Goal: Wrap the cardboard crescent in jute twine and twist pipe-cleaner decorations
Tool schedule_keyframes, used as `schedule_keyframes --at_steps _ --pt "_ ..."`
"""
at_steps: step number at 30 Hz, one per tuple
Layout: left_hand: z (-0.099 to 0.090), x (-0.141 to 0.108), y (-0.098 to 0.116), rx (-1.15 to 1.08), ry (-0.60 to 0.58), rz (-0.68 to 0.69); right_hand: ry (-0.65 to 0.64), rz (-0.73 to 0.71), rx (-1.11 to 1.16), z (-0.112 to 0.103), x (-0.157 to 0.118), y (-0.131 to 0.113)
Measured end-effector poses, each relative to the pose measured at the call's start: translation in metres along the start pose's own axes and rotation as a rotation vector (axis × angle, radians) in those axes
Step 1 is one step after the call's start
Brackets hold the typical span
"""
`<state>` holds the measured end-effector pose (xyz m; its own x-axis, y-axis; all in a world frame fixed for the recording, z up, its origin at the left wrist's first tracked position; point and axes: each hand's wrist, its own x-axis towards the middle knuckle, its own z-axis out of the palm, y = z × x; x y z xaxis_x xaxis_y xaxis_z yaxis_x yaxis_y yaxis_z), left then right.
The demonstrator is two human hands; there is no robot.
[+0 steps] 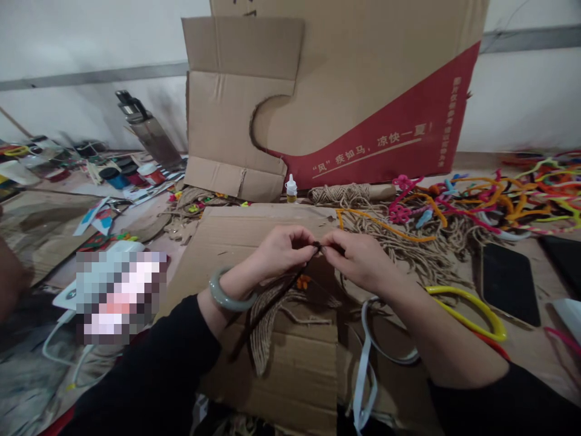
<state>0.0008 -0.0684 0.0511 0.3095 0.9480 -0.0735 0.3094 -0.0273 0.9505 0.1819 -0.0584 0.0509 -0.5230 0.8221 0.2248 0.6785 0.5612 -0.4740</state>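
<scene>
My left hand [282, 249] and my right hand [356, 254] meet above a cardboard sheet [272, 351], both in a pinch. Between their fingertips is the end of a dark brown pipe cleaner [290, 280], and its tail slants down to the lower left. Underneath, a curved piece made of tan twine strands [263, 339] lies on the sheet. A small orange flower-like piece [303, 281] sits by its upper end. The fingers partly hide the pinched end, so its exact shape cannot be made out.
Twine cords [417, 248] and coloured pipe cleaners [508, 194] heap up at right, near a phone [511, 284]. A dropper bottle [291, 189] stands before a large cardboard box [363, 79]. Paint jars [149, 174] and a bottle [152, 133] stand at left. Another person's hand [11, 278] shows at the left edge.
</scene>
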Motion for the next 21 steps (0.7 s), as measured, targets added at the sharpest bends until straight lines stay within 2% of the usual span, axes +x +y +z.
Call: schedule_keyframes --at_steps 3,6,9,11,14,18,21 --pt "0.001 -0.003 -0.002 0.257 0.078 0.193 -0.064 0.145 0.268 0.002 0.004 -0.003" --pt "0.004 -0.006 -0.005 0.544 0.171 0.350 -0.134 0.339 0.645 0.008 0.006 -0.006" --pt "0.007 -0.008 -0.006 0.627 0.232 0.441 -0.124 0.462 0.987 0.013 0.007 -0.009" --pt "0.008 -0.007 -0.007 0.550 0.230 0.411 -0.096 0.516 1.061 0.015 0.006 -0.011" --pt "0.006 -0.004 -0.008 0.407 0.185 0.296 -0.072 0.557 1.027 0.016 0.007 -0.012" --pt "0.005 -0.001 -0.002 0.271 0.165 0.201 -0.074 0.474 0.914 0.015 0.006 -0.009" --pt "0.003 -0.002 0.005 0.036 0.168 0.078 -0.059 0.341 0.805 0.013 0.005 -0.004"
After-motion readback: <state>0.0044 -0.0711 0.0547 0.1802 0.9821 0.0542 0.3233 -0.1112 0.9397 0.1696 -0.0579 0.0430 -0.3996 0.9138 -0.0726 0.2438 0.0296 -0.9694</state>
